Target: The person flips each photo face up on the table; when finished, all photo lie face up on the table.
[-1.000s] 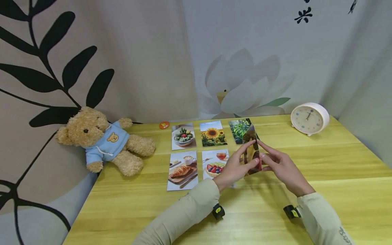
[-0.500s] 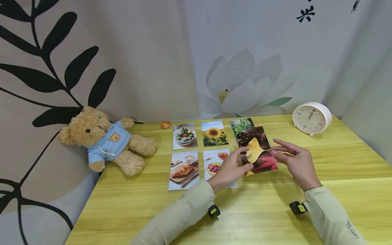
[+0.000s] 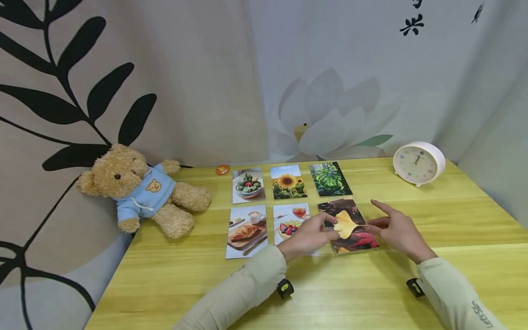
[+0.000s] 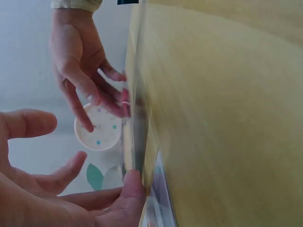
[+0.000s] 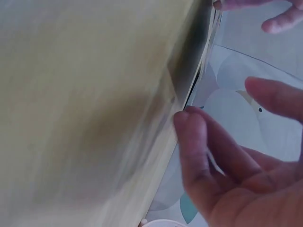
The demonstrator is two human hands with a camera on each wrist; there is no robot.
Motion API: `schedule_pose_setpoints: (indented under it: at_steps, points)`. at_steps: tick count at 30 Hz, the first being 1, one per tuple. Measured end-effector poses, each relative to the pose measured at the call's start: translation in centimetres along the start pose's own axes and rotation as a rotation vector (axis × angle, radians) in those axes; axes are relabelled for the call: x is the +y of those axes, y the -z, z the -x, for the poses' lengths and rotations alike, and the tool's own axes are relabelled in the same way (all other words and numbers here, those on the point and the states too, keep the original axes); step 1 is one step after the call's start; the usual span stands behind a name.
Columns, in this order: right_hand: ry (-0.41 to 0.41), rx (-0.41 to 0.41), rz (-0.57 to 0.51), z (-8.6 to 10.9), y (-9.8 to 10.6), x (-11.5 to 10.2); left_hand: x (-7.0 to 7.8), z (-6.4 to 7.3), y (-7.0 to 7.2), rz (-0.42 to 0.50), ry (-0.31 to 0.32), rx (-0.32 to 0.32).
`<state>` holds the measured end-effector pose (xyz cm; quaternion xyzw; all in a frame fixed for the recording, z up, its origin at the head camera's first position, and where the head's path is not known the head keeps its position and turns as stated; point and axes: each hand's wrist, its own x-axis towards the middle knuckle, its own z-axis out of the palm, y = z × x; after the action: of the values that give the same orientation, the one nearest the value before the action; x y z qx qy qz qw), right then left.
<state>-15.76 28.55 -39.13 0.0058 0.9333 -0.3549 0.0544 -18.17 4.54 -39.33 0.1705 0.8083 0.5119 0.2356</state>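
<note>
A picture card with a yellow ginkgo leaf and red leaves (image 3: 350,223) lies almost flat, close over the table, in the head view. My left hand (image 3: 307,236) holds its left edge between thumb and fingers. At the opposite edge my right hand (image 3: 398,233) pinches the card, index finger raised; thumb and fingertip meet at the edge in the right wrist view. Just beyond is a green foliage card (image 3: 330,178). A fruit tart card (image 3: 286,227) is partly hidden under my left hand. The left wrist view shows the held card nearly edge-on.
A sunflower card (image 3: 287,182), a cactus bowl card (image 3: 249,185) and a croissant card (image 3: 246,231) lie to the left on the wooden table (image 3: 165,284). A teddy bear (image 3: 144,188) leans at the left edge. A round clock (image 3: 418,163) stands back right, near an orange sticker (image 3: 222,170).
The ginkgo card has turned from steeply tilted to nearly flat and come down toward me, uncovering the green foliage card. My right hand has moved right with the card's edge.
</note>
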Motion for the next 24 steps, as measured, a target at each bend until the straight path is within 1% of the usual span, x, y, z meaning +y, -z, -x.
schedule_pose_setpoints:
  at_steps: [4, 8, 12, 15, 18, 21, 22, 24]
  points:
    - [-0.03, -0.056, 0.047, -0.1, 0.0, 0.0, 0.3, -0.2, -0.1, -0.019, 0.032, -0.021]
    - [-0.031, -0.069, 0.095, -0.1, 0.0, -0.1, 0.6, -0.8, -0.4, -0.049, 0.055, -0.046]
    - [0.013, -0.069, 0.175, -0.1, -0.3, -0.4, 0.8, -1.3, -0.6, -0.085, 0.074, -0.055]
    - [0.063, -0.065, 0.235, 0.0, -0.6, -0.7, 0.8, -1.4, -0.6, -0.106, 0.08, -0.039]
    - [0.082, -0.063, 0.274, 0.1, -0.8, -1.0, 0.9, -1.4, -0.5, -0.127, 0.084, -0.026]
    - [0.098, -0.055, 0.296, 0.2, -0.8, -1.3, 1.3, -1.0, -0.1, -0.18, 0.061, -0.022]
    - [0.101, -0.051, 0.298, 0.2, -0.7, -1.4, 1.4, -0.8, 0.3, -0.202, 0.04, -0.023]
    - [0.119, -0.037, 0.309, 0.2, -0.5, -1.6, 1.7, -0.1, 1.4, -0.276, -0.041, -0.024]
